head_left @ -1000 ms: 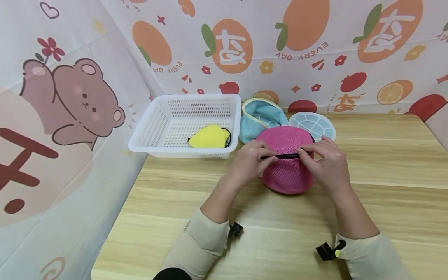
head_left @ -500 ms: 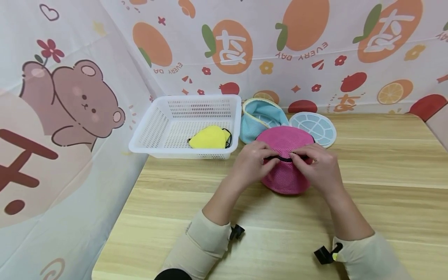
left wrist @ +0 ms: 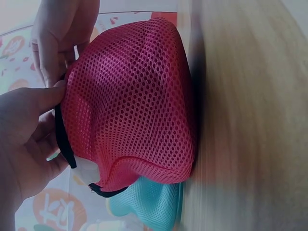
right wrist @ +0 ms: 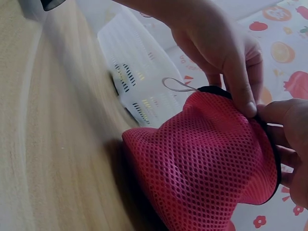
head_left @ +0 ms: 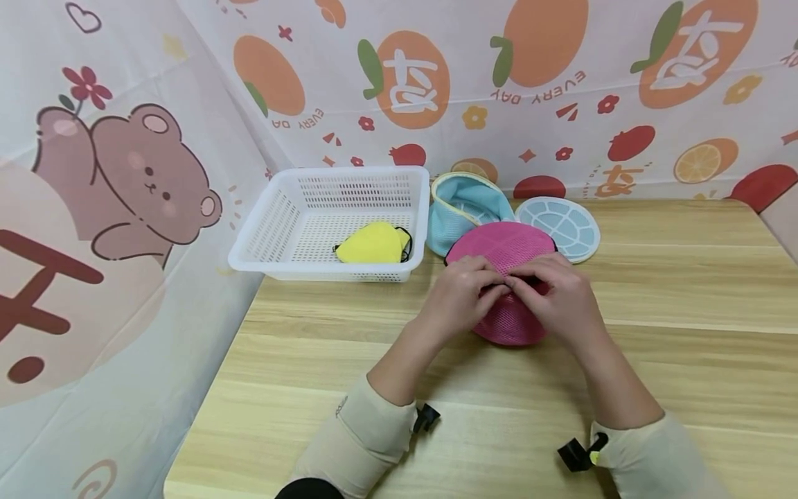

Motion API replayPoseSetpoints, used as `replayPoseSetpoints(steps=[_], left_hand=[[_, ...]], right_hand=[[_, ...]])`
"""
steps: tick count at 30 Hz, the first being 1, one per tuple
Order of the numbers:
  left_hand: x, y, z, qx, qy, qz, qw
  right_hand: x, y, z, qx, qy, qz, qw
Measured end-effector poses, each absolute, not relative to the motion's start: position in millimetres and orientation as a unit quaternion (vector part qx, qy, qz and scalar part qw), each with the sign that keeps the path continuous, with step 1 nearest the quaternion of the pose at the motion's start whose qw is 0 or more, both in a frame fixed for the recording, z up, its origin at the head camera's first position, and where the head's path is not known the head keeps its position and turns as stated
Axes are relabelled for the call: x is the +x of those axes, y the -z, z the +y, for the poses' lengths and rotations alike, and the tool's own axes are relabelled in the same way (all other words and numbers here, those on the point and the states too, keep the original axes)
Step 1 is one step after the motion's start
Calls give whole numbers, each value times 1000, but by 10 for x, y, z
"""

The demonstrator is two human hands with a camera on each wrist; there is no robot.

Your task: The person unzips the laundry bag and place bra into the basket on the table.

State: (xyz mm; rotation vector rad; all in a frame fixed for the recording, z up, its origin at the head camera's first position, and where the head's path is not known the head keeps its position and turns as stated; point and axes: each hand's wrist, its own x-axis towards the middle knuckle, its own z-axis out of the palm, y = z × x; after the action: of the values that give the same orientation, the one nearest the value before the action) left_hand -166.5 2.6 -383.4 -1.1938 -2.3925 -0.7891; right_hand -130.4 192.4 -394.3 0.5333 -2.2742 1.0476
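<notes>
A pink mesh laundry bag [head_left: 510, 322] with a black-edged rim stands on the table in front of me. My left hand [head_left: 460, 294] pinches the rim between thumb and fingers. Right beside it, my right hand [head_left: 561, 294] pinches the same rim, and the fingertips of the two hands meet. In the left wrist view the bag's mesh side [left wrist: 134, 96] bulges out, with a small pale tab [left wrist: 87, 170] at its black edge [left wrist: 63, 137]. A thin loop of cord [right wrist: 178, 85] sticks out from the rim in the right wrist view.
Behind the pink bag are a light blue mesh bag [head_left: 445, 225], its mouth gaping, and a flat blue round piece with white ribs [head_left: 564, 225]. At left, a white plastic basket [head_left: 262, 258] holds a yellow item with black cord [head_left: 370, 244].
My right hand has moved left along the black rim, and my left hand slightly right. The stretch of black edging seen between them is now covered by the fingers.
</notes>
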Motion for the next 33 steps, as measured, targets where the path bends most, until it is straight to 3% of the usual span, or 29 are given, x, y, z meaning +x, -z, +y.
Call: replayPoseSetpoints(steps=[33], left_hand=[[-1735,3788,-89,-403,300,-850,160]], right_hand=[[-1320,3922,2025,114,-413,-840,333]])
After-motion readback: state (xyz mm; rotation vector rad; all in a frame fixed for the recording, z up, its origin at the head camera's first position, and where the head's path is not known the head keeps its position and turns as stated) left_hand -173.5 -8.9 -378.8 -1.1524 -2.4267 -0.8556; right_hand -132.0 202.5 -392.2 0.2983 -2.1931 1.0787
